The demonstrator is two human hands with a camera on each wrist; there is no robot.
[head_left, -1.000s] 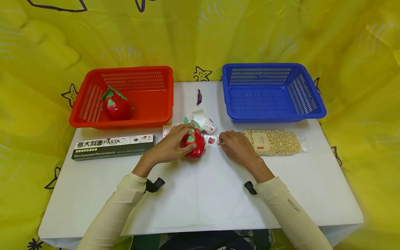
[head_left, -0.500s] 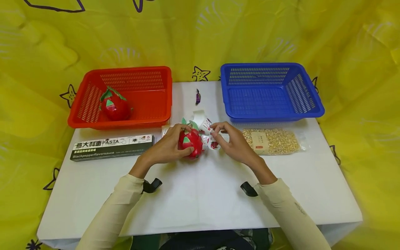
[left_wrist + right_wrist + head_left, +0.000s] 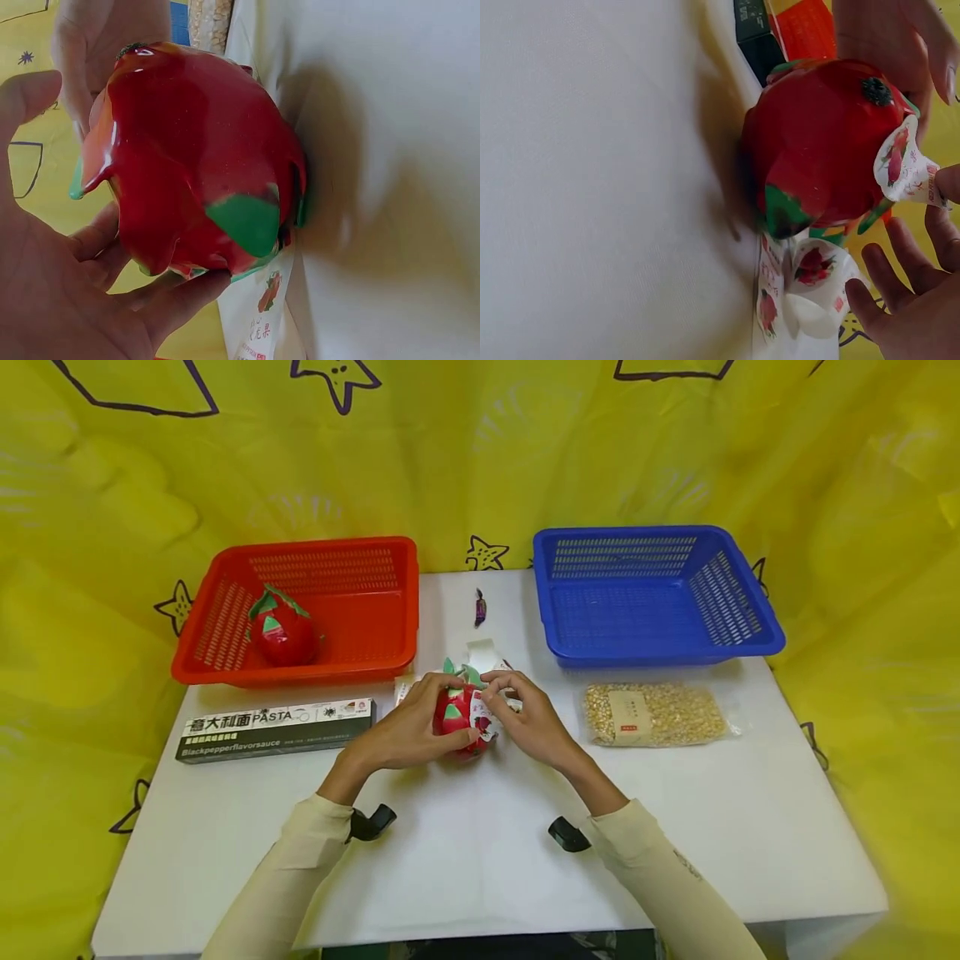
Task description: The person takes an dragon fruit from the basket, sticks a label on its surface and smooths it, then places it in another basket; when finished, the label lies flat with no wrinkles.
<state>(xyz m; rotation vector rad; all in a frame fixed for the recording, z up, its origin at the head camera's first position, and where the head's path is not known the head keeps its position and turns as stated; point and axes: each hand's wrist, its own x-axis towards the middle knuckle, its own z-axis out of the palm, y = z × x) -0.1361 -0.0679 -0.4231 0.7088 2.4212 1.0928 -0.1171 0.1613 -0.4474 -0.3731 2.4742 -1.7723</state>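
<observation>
My left hand grips a shiny red model dragon fruit with green leaf tips, standing on the table in the middle. Thumb and fingers lie along its side in the left wrist view. Between thumb and forefinger, my right hand pinches one end of a white dragon fruit sticker. The sticker's other end touches the fruit's upper surface. Behind the fruit lies a curled strip of labels on white backing, partly hidden by the hands in the head view.
A red basket at the back left contains another dragon fruit. At the back right stands a blue basket. Also on the table are a pasta box, a bag of corn kernels and a purple-wrapped candy.
My right hand has moved left from the label strip to the dragon fruit, bringing a sticker onto its surface. The left hand keeps its hold on the fruit. The head view has tilted slightly upward.
</observation>
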